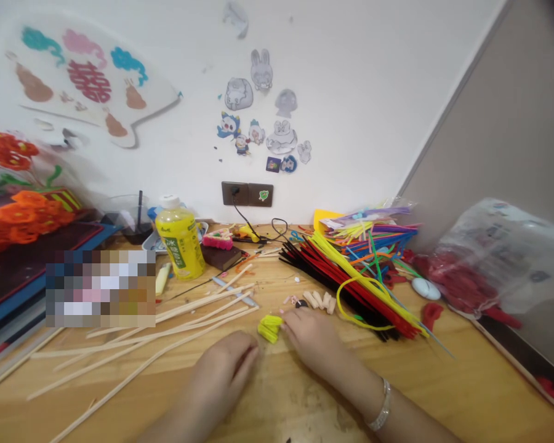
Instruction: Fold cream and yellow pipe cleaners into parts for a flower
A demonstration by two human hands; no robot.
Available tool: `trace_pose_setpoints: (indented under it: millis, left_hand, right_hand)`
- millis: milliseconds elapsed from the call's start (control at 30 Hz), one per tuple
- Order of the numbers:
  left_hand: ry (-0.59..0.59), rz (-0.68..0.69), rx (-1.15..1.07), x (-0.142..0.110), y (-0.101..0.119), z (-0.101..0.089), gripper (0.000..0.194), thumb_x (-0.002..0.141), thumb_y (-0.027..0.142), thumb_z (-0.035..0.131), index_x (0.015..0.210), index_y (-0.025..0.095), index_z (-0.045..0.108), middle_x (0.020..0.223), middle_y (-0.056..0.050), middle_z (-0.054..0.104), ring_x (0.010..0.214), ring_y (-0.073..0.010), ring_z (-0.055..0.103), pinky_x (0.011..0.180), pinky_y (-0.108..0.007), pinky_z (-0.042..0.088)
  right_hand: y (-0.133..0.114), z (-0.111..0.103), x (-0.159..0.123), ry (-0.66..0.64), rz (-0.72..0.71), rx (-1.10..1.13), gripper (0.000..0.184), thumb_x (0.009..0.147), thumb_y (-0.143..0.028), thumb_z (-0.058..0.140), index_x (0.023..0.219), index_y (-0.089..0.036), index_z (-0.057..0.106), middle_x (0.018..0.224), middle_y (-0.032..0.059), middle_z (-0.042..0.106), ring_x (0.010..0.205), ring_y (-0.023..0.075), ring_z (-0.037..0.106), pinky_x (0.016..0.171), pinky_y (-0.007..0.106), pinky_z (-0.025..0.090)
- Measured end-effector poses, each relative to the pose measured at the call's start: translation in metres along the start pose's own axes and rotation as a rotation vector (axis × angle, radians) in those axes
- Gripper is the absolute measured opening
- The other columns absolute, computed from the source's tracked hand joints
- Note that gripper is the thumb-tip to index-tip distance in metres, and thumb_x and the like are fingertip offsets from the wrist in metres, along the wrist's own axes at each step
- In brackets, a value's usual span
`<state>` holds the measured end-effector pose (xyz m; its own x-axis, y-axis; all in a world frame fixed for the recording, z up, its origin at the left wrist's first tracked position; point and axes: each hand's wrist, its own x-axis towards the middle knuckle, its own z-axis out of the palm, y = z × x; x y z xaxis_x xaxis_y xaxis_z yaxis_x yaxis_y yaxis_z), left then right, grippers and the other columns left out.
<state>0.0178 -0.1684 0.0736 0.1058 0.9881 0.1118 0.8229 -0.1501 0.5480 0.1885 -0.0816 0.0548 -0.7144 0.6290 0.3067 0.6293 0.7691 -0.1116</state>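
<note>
A small bundle of folded yellow-green pipe cleaner (pixel 270 328) sits between my hands, above the wooden table. My right hand (pixel 313 337), with a bracelet at its wrist, has its fingers drawn together at the bundle's right edge. To the bundle's lower left, my left hand (pixel 224 372) is closed, thumb against the fingers; anything inside it is hidden. Just beyond my right hand lie several short beige folded pieces (pixel 322 301) and a small black piece (pixel 301 304).
Long beige strips (pixel 148 338) spread across the left. Yellow, red and black pipe cleaners (pixel 351 277) lie at the right. A yellow bottle (pixel 181 243) stands behind. Orange flowers (pixel 32 215) are far left, a plastic bag (pixel 503 258) far right. A wall rises behind the table (pixel 268 406).
</note>
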Motion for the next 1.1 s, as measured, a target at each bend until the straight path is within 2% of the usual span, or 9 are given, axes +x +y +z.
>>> trace_pose_setpoints:
  millis: [133,233,333,433,567,733,800,900,1100]
  left_hand:
    - [-0.005,0.139,0.057,-0.001,-0.005,0.008,0.025,0.086,0.022,0.038,0.086,0.021,0.063,0.09,-0.007,0.065,0.084,-0.0196,0.062,0.075,-0.031,0.049]
    - [0.046,0.189,0.098,-0.002,-0.011,0.014,0.025,0.085,0.021,0.04,0.096,0.023,0.063,0.101,-0.007,0.066,0.093,-0.0206,0.062,0.081,-0.033,0.05]
    - [0.098,0.23,0.172,-0.003,-0.015,0.017,0.026,0.084,0.021,0.041,0.099,0.023,0.063,0.104,-0.007,0.068,0.095,-0.0204,0.063,0.082,-0.032,0.052]
    - [0.132,0.282,0.264,-0.003,-0.014,0.015,0.027,0.083,0.021,0.044,0.102,0.022,0.063,0.104,-0.007,0.069,0.093,-0.0206,0.065,0.08,-0.031,0.054]
    - [0.169,0.331,0.343,-0.004,-0.014,0.012,0.026,0.082,0.022,0.046,0.101,0.022,0.064,0.102,-0.006,0.071,0.09,-0.0204,0.067,0.077,-0.03,0.056]
    - [0.168,0.313,0.358,-0.004,-0.015,0.012,0.025,0.083,0.023,0.045,0.098,0.025,0.064,0.101,-0.004,0.071,0.089,-0.0185,0.067,0.077,-0.028,0.056]
    - [0.156,0.309,0.359,-0.003,-0.016,0.013,0.025,0.083,0.024,0.045,0.098,0.025,0.064,0.101,-0.004,0.071,0.089,-0.0186,0.067,0.076,-0.028,0.056]
    - [0.161,0.298,0.365,-0.003,-0.017,0.013,0.025,0.083,0.024,0.045,0.1,0.024,0.064,0.101,-0.005,0.071,0.089,-0.0192,0.067,0.077,-0.029,0.056]
    - [0.143,0.291,0.347,-0.004,-0.014,0.013,0.024,0.084,0.024,0.045,0.098,0.025,0.065,0.1,-0.004,0.07,0.09,-0.0186,0.066,0.078,-0.029,0.055]
  right_hand:
    - [-0.003,0.006,0.002,0.011,-0.015,-0.084,0.014,0.083,-0.016,0.052,0.091,-0.01,0.061,0.077,0.0103,0.067,0.072,0.0209,0.061,0.061,0.028,0.042]
    - [-0.003,0.007,-0.001,0.04,-0.041,-0.088,0.019,0.084,-0.023,0.051,0.096,-0.011,0.06,0.078,0.009,0.068,0.072,0.02,0.061,0.061,0.027,0.042]
    - [0.001,0.002,-0.003,0.094,-0.034,-0.093,0.018,0.087,-0.018,0.044,0.096,-0.014,0.06,0.078,0.0063,0.067,0.073,0.0177,0.06,0.063,0.026,0.041]
    - [0.014,-0.01,-0.001,0.175,0.078,-0.14,0.02,0.087,-0.015,0.041,0.086,-0.016,0.061,0.074,0.0048,0.064,0.072,0.0171,0.058,0.064,0.026,0.039]
    - [0.044,-0.037,0.002,0.249,0.361,-0.331,0.015,0.084,-0.014,0.045,0.079,-0.015,0.059,0.074,0.0067,0.06,0.073,0.0196,0.055,0.063,0.028,0.038]
    - [0.082,-0.058,-0.003,0.123,0.677,-0.524,0.015,0.084,-0.025,0.051,0.085,-0.013,0.061,0.086,0.0124,0.06,0.083,0.0255,0.054,0.062,0.03,0.038]
    - [0.089,-0.06,-0.007,0.068,0.692,-0.516,0.017,0.083,-0.028,0.054,0.083,-0.013,0.062,0.084,0.0118,0.061,0.081,0.0256,0.056,0.06,0.03,0.038]
    - [0.093,-0.06,-0.01,0.043,0.665,-0.505,0.009,0.081,-0.02,0.055,0.081,-0.015,0.063,0.083,0.0096,0.062,0.08,0.0242,0.057,0.059,0.029,0.037]
    - [0.095,-0.067,-0.013,0.08,0.701,-0.476,0.016,0.083,-0.01,0.046,0.08,-0.016,0.061,0.08,0.0067,0.062,0.07,0.0174,0.059,0.053,0.025,0.033]
